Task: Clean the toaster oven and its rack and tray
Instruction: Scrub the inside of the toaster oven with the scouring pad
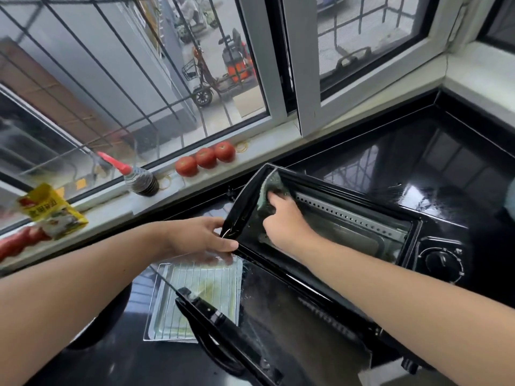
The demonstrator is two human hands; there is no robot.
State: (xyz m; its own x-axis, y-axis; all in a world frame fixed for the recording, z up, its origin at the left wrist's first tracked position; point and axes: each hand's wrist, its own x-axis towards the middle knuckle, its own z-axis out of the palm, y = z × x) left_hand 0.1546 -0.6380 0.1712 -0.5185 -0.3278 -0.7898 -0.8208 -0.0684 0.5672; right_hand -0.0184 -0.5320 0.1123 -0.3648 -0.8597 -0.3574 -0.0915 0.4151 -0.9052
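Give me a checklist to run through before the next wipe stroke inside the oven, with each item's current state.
1. Oven steadied: ok, left hand grips its left front corner.
2. Cloth in hand: ok, right hand holds it against the inner left wall.
3. Door fully open: ok, it lies dropped forward.
4. Rack and tray out of the cavity: ok, both sit on the counter, rack on tray.
5. Oven cool and unplugged: cannot tell.
6. Left wall clean: cannot tell, the cloth and hand cover it.
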